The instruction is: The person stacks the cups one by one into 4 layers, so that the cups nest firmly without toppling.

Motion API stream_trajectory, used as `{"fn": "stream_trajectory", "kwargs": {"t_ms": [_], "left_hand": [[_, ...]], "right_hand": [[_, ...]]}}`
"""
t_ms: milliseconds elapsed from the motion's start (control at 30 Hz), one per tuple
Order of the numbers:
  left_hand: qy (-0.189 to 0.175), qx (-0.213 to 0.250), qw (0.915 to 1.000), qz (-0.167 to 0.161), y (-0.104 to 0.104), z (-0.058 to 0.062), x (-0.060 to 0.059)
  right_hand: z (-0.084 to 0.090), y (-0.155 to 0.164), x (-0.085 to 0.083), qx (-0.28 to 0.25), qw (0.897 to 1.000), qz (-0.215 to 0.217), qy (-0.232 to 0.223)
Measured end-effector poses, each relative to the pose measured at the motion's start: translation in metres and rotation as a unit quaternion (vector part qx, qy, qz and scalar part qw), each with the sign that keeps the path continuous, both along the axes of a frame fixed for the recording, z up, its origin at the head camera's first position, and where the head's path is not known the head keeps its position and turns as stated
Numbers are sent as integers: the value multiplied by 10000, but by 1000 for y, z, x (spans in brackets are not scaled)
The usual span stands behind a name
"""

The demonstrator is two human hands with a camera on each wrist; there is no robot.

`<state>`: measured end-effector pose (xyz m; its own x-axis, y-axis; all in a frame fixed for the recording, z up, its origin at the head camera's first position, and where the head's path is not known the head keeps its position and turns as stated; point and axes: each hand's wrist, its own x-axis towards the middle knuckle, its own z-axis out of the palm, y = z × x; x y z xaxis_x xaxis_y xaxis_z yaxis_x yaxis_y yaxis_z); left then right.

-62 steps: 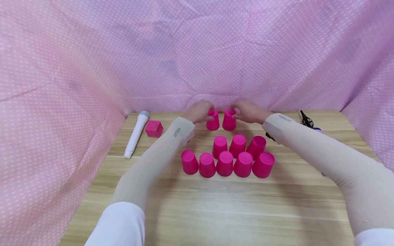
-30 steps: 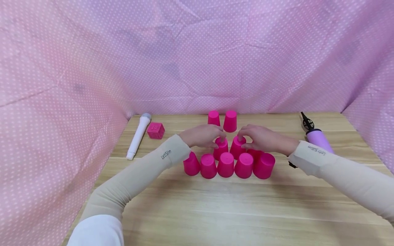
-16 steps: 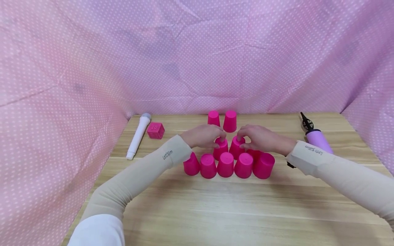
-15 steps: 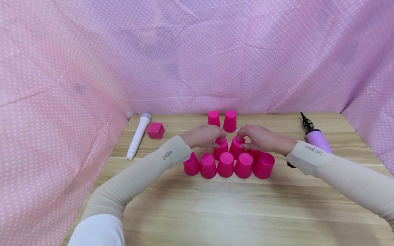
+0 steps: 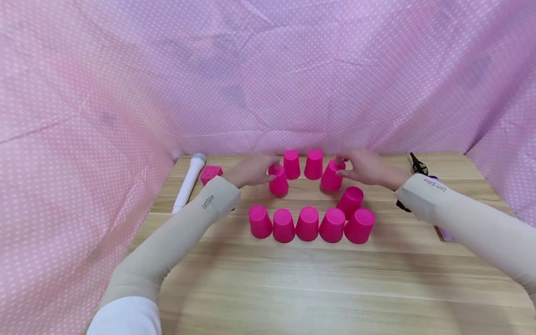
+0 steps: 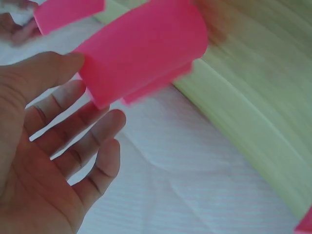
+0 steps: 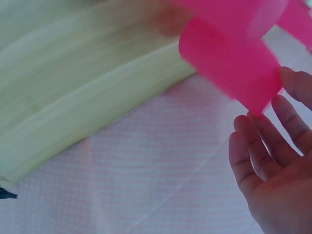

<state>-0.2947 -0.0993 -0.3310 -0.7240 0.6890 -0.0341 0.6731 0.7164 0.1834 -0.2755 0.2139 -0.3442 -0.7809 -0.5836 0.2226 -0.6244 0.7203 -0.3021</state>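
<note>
Holding one pink cup each, both hands work at the far side of a wooden table (image 5: pixel 293 288). The left hand (image 5: pixel 251 170) pinches an upside-down cup, the left cup (image 5: pixel 278 180), by its top, thumb on one side and fingertips on the other; the left wrist view shows that cup (image 6: pixel 144 51) blurred against the thumb, w/ the other fingers (image 6: pixel 78 141) spread and fairly straight below it. The right hand (image 5: pixel 366 166) grips the right cup (image 5: pixel 332 176) the same way; in the right wrist view that cup (image 7: pixel 231 61) is blurred too and the fingers (image 7: pixel 263 146) lie loosely beside it. Whether either cup rests on the table or is just lifted can't be told.

Between the held cups stand two more cups (image 5: pixel 302 164), side by side, near the back edge. Closer to the person is a front row of five cups (image 5: pixel 307 224), touching, all upside down. One single cup (image 5: pixel 351 201) sits behind the row's right end, partly overlapped by it.

At far left lie a white toy microphone (image 5: pixel 187 182) and a pink cube (image 5: pixel 211 174), the cube partly hidden by the left hand. At right, a purple pump w/ black tip (image 5: pixel 416 164) is mostly covered by the right sleeve (image 5: pixel 460 223). Pink dotted cloth (image 5: pixel 268 70) walls in the table on three sides.
</note>
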Motion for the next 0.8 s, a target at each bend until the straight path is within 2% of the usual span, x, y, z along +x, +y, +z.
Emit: {"fn": "stream_trajectory", "kwargs": {"t_ms": [133,233,467,600,800], "left_hand": [[-189,245,9984,479,-11,-8,-21],[-261,159,9963,800,-16,-13,-35],[-396,49,9907,1304,-19,-17,-54],[-426,99,9895,1376,-15,-19,-61],[-315,182,9921,1203,-8,-24,-69]], "right_hand": [[0,6,-17,11,9993,-309,-196],[-1,8,-27,-13,9981,-452,-419],[-5,5,-45,-20,9959,-651,-625],[-9,4,-50,129,9948,-768,-660],[-15,3,-54,108,9942,-788,-726]]}}
